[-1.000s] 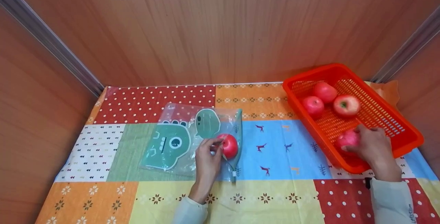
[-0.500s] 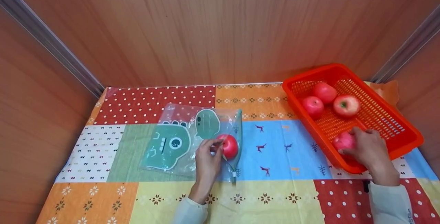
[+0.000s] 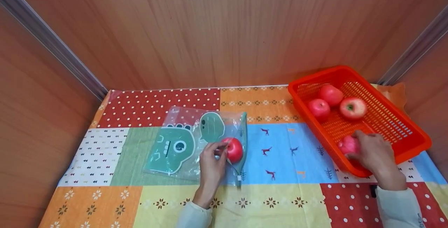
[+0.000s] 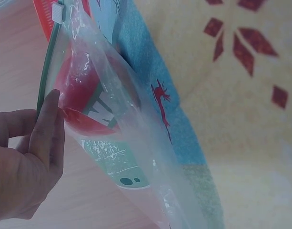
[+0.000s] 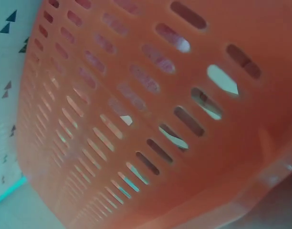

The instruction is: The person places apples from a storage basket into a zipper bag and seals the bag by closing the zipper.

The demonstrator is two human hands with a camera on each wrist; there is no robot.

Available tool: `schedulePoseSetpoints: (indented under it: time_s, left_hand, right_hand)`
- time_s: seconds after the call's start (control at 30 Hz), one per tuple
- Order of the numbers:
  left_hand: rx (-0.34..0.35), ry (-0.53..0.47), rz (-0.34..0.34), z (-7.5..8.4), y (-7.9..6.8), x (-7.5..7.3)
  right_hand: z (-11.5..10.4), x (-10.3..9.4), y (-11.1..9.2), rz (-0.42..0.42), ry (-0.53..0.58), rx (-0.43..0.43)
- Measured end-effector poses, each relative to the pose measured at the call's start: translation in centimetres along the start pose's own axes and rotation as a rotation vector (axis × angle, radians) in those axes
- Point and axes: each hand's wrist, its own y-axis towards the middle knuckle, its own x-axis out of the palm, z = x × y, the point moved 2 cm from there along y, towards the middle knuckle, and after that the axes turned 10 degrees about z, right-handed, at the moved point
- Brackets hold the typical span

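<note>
My left hand [image 3: 211,163] pinches the opening edge of a clear zip bag [image 3: 176,149] printed with green dinosaur shapes. Just inside the bag's mouth, beside my fingertips, sits a red apple [image 3: 235,150]. In the left wrist view, the thumb and fingers hold the plastic next to the green zip strip, below its white slider [image 4: 57,13]. Over on the right, my right hand [image 3: 377,154] grips a pinkish apple [image 3: 348,145] low in the near end of the orange basket [image 3: 339,69]. The right wrist view shows mostly the slotted basket wall, hiding that hand's grip.
Three more apples, one being a paler apple [image 3: 353,108], lie in the basket's far half. A patchwork tablecloth [image 3: 280,203] covers the table. Wood-grain panels [image 3: 224,32] stand behind and at both sides.
My right hand has shifted slightly left within the basket, and the pinkish apple has moved a little with it. The left hand, bag and bagged apple stay put.
</note>
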Motion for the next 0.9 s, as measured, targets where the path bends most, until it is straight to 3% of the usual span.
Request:
schedulePoseSetpoints:
  time_s: [0.43,0.9]
  left_hand:
    - [-0.031,0.023,-0.017,0.0,0.0,-0.2]
    - [-0.023,0.029,-0.012,0.1,0.0,-0.3]
  right_hand:
    - [-0.5,-0.2,-0.6,0.133,0.004,-0.061]
    - [-3.9,-3.3,-0.4,0.278,-0.009,-0.128]
